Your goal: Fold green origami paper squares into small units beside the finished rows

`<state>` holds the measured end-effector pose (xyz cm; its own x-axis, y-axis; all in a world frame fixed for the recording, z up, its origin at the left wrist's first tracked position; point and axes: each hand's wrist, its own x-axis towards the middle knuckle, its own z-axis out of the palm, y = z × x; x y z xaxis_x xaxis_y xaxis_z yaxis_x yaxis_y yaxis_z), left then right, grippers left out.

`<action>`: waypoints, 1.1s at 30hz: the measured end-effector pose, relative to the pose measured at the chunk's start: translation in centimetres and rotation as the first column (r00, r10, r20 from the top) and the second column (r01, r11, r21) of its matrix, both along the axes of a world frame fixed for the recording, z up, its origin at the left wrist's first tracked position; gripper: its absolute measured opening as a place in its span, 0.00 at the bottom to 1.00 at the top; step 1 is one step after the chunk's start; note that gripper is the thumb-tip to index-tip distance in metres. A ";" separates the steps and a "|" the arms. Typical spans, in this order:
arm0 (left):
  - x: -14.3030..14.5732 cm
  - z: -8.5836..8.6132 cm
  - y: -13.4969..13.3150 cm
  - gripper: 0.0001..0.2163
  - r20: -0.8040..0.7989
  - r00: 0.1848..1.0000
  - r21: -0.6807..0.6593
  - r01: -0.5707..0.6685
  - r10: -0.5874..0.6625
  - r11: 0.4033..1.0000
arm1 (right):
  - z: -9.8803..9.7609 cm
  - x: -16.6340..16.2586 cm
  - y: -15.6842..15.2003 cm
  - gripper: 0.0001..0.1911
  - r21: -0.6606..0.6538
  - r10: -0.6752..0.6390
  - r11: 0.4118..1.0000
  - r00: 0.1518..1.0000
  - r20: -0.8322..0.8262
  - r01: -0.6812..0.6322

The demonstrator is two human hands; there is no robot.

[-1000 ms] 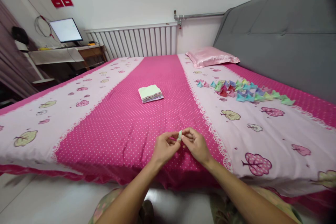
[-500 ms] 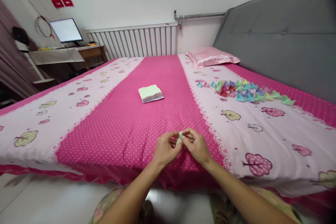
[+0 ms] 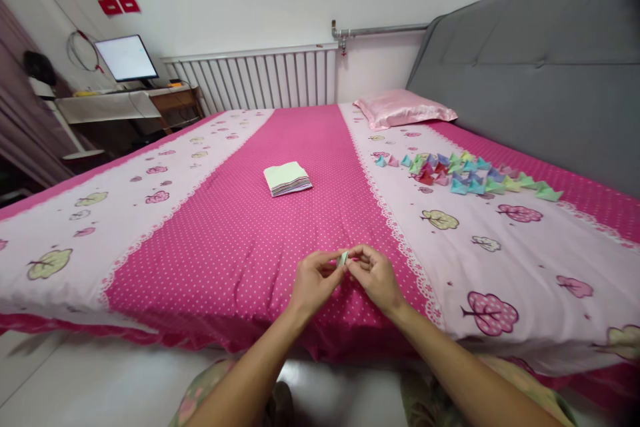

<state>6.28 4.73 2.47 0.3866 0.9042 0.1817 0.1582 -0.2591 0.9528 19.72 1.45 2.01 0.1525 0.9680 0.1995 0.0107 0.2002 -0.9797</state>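
Observation:
A small folded piece of pale green paper (image 3: 343, 258) is pinched between my two hands, just above the near part of the bed. My left hand (image 3: 316, 279) grips its left side between thumb and fingers. From the right, my right hand (image 3: 374, 275) closes on the other side with thumb and forefinger. The fingers cover most of the paper, so its full shape is hidden. Farther off lies a stack of square paper sheets (image 3: 287, 178), pale green on top.
Several folded paper boats (image 3: 470, 175) in many colours are grouped on the bed at the right. Behind them lies a pink pillow (image 3: 404, 108) by the grey headboard (image 3: 530, 60). The bed's front edge (image 3: 220, 345) runs below my hands. A monitor (image 3: 127, 58) stands back left.
Less of the green paper shows between my fingers now, and my left thumb has shifted up along it. The stack and the boats have stayed put.

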 end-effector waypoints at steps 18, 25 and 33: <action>0.5 0.4 -0.1 0.12 0.102 0.994 -0.184 -0.031 0.050 0.982 | 0.4 -0.3 -0.3 0.08 0.079 -0.136 0.990 0.945 0.297 0.117; 0.8 0.5 -0.4 0.12 0.107 0.994 -0.152 0.000 0.016 0.988 | 0.0 -0.3 -0.1 0.07 0.081 -0.178 0.983 0.952 0.249 0.163; 0.9 1.5 -0.4 0.14 0.286 0.949 -0.386 -0.009 0.129 0.923 | 0.2 -0.5 -0.2 0.06 0.178 -0.175 0.974 0.966 0.189 0.141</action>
